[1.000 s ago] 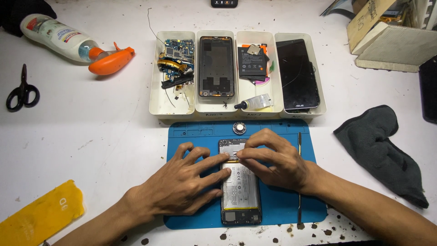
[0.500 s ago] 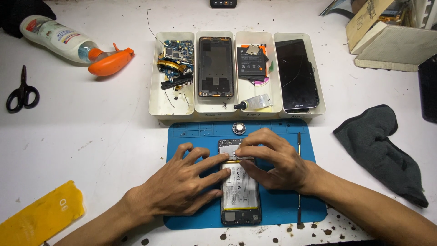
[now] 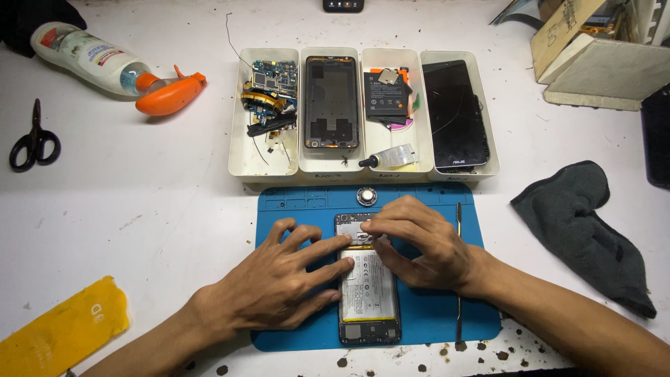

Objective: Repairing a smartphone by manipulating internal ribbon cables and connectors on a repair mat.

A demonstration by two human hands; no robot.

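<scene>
An opened phone (image 3: 368, 293) lies lengthwise on a blue work mat (image 3: 300, 202), its white battery showing. My left hand (image 3: 279, 279) rests flat on the mat, fingertips pressing the phone's left edge near the top. My right hand (image 3: 419, 241) covers the phone's upper right part, fingers pinched together over the board area; any small tool or part in them is hidden.
Behind the mat stand several white trays (image 3: 241, 139) holding circuit boards (image 3: 269, 87), a phone frame (image 3: 331, 101), a battery (image 3: 386, 94), a glue tube (image 3: 391, 158) and a screen (image 3: 457, 112). A thin metal tool (image 3: 458, 216), grey cloth (image 3: 586, 230), scissors (image 3: 31, 139), spray bottle (image 3: 118, 66), yellow sheet (image 3: 63, 328).
My right hand's fingers have shifted slightly over the top of the phone. My left hand stays pressed on the phone's left edge.
</scene>
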